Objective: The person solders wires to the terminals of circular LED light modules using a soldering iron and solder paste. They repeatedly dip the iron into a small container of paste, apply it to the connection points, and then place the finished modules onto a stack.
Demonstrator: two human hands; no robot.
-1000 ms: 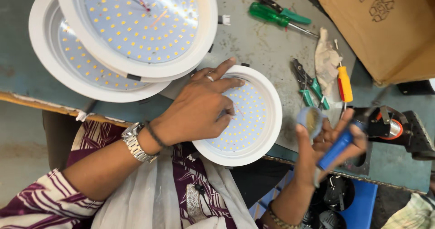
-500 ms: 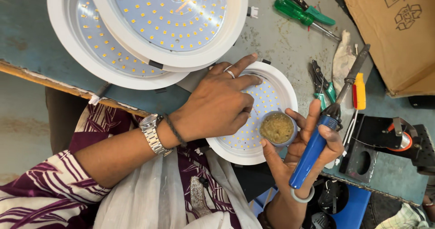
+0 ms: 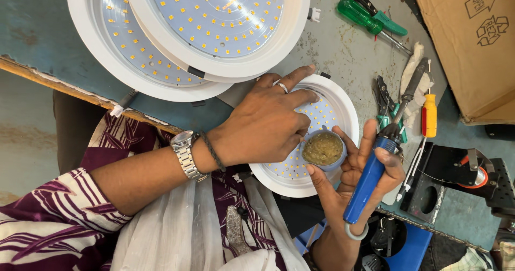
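Your left hand [image 3: 263, 123] presses flat on the small lamp [image 3: 335, 110]; your right hand [image 3: 357, 166] grips the iron [image 3: 375, 169] and paste pot [image 3: 322, 149]. You are fluxing; next, bring the tip above your grip down into the pot.

Lamp panels and tools spread across the desk [image 3: 343, 51], with both hands at its near edge.

Two large round lamp panels [image 3: 214, 13] overlap at the desk's far left, one on the other. A smaller lamp panel [image 3: 335, 107] lies at the near edge, under the left hand [image 3: 263, 123]. Just right of it the right hand [image 3: 365, 174] holds a small tin of paste [image 3: 323, 149] and a soldering iron [image 3: 375, 164]. Screwdrivers [image 3: 370, 16] lie behind; pliers [image 3: 383, 97] and a cloth [image 3: 416, 80] lie right of the small panel. A cardboard box [image 3: 466, 40] fills the far right corner.
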